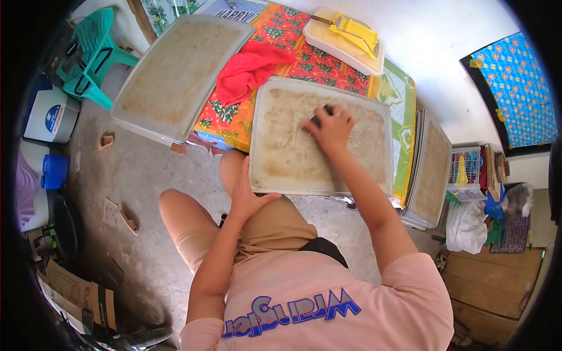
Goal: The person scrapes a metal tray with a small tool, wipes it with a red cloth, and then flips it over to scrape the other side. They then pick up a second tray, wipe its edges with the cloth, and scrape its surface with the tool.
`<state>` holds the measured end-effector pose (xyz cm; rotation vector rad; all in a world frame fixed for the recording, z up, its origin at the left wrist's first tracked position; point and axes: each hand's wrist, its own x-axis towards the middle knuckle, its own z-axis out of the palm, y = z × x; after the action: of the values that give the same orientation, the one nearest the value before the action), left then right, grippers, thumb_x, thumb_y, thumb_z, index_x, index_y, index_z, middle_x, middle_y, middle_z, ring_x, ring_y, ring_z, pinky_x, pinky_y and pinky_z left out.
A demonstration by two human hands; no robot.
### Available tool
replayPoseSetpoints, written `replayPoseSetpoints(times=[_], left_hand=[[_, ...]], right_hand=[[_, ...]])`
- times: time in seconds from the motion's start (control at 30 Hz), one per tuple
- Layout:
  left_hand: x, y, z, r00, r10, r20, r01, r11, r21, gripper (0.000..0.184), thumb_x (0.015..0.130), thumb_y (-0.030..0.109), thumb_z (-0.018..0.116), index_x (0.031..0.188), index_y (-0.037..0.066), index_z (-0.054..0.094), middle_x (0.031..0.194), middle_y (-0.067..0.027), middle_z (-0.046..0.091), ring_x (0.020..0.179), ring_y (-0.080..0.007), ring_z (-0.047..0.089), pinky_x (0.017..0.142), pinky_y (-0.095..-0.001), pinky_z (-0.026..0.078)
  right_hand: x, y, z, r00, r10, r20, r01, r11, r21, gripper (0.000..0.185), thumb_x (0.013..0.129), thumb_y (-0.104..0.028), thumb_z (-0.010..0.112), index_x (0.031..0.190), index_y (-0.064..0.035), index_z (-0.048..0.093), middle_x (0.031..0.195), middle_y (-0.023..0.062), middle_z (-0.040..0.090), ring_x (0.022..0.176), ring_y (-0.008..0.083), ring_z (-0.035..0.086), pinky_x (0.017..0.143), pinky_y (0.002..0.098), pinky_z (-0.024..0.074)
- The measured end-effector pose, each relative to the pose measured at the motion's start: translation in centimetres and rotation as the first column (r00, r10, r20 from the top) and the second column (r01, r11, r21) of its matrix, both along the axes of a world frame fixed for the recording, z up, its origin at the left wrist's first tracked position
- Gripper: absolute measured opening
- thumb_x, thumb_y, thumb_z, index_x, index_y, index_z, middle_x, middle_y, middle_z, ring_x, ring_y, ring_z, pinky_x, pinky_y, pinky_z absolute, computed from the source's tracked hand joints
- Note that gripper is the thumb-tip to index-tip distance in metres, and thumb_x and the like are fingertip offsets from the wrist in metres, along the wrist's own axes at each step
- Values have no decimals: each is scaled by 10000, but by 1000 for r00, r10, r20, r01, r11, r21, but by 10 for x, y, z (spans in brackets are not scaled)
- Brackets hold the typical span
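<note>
A pale rectangular tray (281,169) with brownish stains lies on the table, its near edge over my lap. My right hand (333,128) is on the tray's upper middle, fingers closed round a small dark block (319,117) pressed to the surface. My left hand (247,196) is at the tray's near left corner, thumb apart from the fingers along the edge; the tray hides part of its grip. A red cloth (249,70) lies crumpled beyond the tray's upper left corner.
Another stained tray (178,76) lies at the left of the table. A white container (345,41) with a yellow tool (356,34) stands at the back. Stacked trays (430,169) lean at the right. A green chair (96,64) stands at far left.
</note>
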<state>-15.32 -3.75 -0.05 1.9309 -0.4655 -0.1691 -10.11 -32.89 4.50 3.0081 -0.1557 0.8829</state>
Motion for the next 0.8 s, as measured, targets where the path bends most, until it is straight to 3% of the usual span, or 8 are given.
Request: replayPoseSetpoints(times=[0.07, 0.17, 0.33, 0.4, 0.5, 0.67, 0.73, 0.8], left_hand=[[0, 1, 1, 1000, -2, -6, 2, 1000, -2, 1269, 577, 461, 924, 1496, -50, 213, 1458, -255, 419, 1351, -390, 426, 1113, -439, 360], [1, 1, 5, 1000, -10, 7, 10, 1000, -7, 1252, 581, 428, 929, 1494, -50, 218, 1453, -254, 424, 1345, -389, 432, 1112, -439, 361], [2, 0, 6, 1000, -5, 2, 5, 1000, -19, 1238, 581, 413, 932, 1489, -51, 230, 1450, -254, 427, 1343, -388, 434, 1112, -437, 359], [-1, -1, 5, 1000, -8, -19, 7, 999, -40, 1239, 581, 419, 931, 1489, -51, 231, 1449, -254, 427, 1343, -386, 434, 1112, -436, 360], [-1, 0, 3, 1000, -2, -6, 1, 1000, -30, 1243, 582, 424, 930, 1492, -50, 228, 1448, -254, 428, 1341, -383, 437, 1109, -436, 364], [-1, 1, 0, 1000, 5, 26, -4, 1000, -21, 1242, 589, 420, 928, 1500, -43, 222, 1452, -250, 426, 1335, -385, 443, 1102, -435, 372], [0, 0, 0, 1000, 1, 8, -1, 999, -34, 1243, 587, 424, 927, 1501, -41, 224, 1449, -250, 430, 1332, -385, 446, 1101, -435, 373], [0, 1, 0, 1000, 1, 6, 0, 1000, -31, 1244, 585, 425, 928, 1501, -41, 226, 1441, -254, 436, 1328, -387, 449, 1099, -436, 375]], right_hand=[[-4, 10, -3, 1000, -1, 22, 2, 1000, -26, 404, 724, -562, 735, 921, -214, 675, 1037, 130, 579, 962, 364, 514, 822, 506, 347], [14, -25, -2, 963, -265, 50, 264, 964, 11, 398, 721, -567, 735, 918, -227, 678, 1040, 126, 576, 962, 347, 514, 827, 497, 345], [-16, 32, -5, 999, 28, -18, -28, 999, -25, 404, 719, -591, 723, 907, -237, 684, 1036, 108, 574, 971, 331, 509, 840, 483, 337], [-10, 23, -10, 1000, 13, -17, -13, 1000, 22, 408, 718, -595, 722, 906, -236, 681, 1042, 104, 576, 974, 336, 509, 835, 484, 338], [21, -23, -9, 951, -309, 15, 309, 951, 20, 409, 707, -600, 738, 899, -243, 685, 1022, 103, 587, 982, 341, 509, 864, 478, 329], [-11, 51, -4, 995, 97, -2, -97, 995, 8, 378, 721, -564, 735, 903, -238, 674, 1050, 104, 584, 968, 332, 517, 841, 484, 345], [-8, 46, -5, 997, 69, -26, -68, 996, 57, 364, 725, -545, 740, 903, -234, 679, 1047, 104, 585, 970, 334, 516, 842, 480, 344], [19, 10, -1, 985, -172, -15, 173, 983, 55, 370, 719, -543, 743, 907, -231, 683, 1046, 107, 586, 972, 337, 514, 843, 479, 342]])
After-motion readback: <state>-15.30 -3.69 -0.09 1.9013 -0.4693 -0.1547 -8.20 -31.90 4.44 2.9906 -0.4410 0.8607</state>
